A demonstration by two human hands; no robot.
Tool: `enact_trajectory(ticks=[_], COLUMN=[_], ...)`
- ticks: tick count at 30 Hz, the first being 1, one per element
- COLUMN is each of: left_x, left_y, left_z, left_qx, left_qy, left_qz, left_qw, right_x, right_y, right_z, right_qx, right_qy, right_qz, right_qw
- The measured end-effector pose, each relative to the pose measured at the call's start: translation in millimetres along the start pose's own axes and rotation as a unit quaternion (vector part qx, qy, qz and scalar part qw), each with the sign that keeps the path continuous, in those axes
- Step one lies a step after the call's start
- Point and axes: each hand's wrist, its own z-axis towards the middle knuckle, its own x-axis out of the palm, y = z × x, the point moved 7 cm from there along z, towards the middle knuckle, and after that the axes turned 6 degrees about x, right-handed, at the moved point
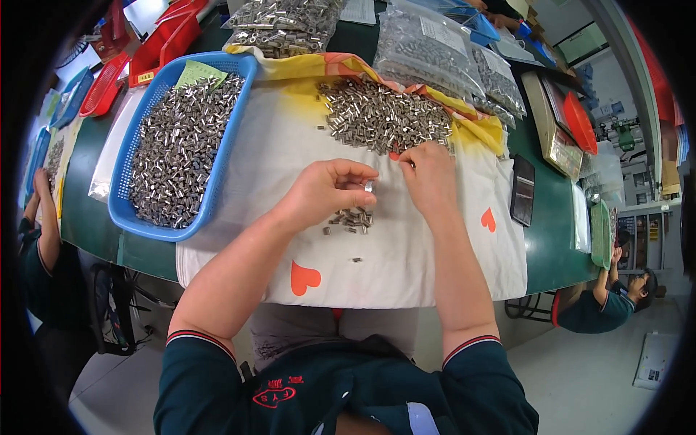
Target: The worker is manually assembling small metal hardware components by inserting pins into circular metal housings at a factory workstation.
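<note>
Right now the left hand (326, 190) is curled up and pinches one small shiny metal tube (370, 186) between thumb and fingertip. The right hand (429, 176) is curled too, with its fingertips pressed down on the white cloth (406, 254). I cannot tell if it pinches anything.

Just under the left hand, on the cloth, sits a little heap of tubes (351, 219). One lone tube (357, 259) lies a bit nearer to the person.

Past both hands, farther up the cloth, there is a big pile of tubes (384, 116). The right hand touches the near edge of that pile. The cloth has orange hearts on it and yellow at the far end.

To the left of the cloth, a blue basket (221, 170) with little holes is almost full of the same metal tubes, and a green paper slip (197, 71) sticks up at its far end.

Beyond the cloth lie clear plastic bags (435, 51) stuffed with more tubes. Red trays (167, 36) stand off to the far left of it.

To the right of the cloth, on the green table (551, 239), a dark flat thing (522, 190) lies close by.
</note>
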Motion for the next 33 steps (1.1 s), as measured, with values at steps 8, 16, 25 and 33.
enact_trajectory(ticks=[8, 16, 25, 33], left_x=[-1.5, -4.5, -4.4, 7.1], left_y=[4.2, 1.3, -0.9, 2.8], left_z=[-2.5, -1.5, -3.7, -4.8], left_qx=[0.009, 0.03, 0.026, -0.027], left_qy=[-0.016, -0.045, -0.025, 0.031], left_qz=[-0.053, 0.043, 0.005, 0.03], left_qw=[0.998, 0.998, 0.999, 0.999], right_x=[-5.9, -19.1, -24.6, -25.8], right_y=[27.9, 39.9, 40.4, 28.9], right_z=[-27.9, -29.9, -34.7, -35.4], right_qx=[0.043, -0.034, -0.007, 0.062], right_qy=[0.157, 0.077, 0.071, 0.164], right_qz=[0.408, 0.29, 0.32, 0.381], right_qw=[0.898, 0.953, 0.945, 0.908])
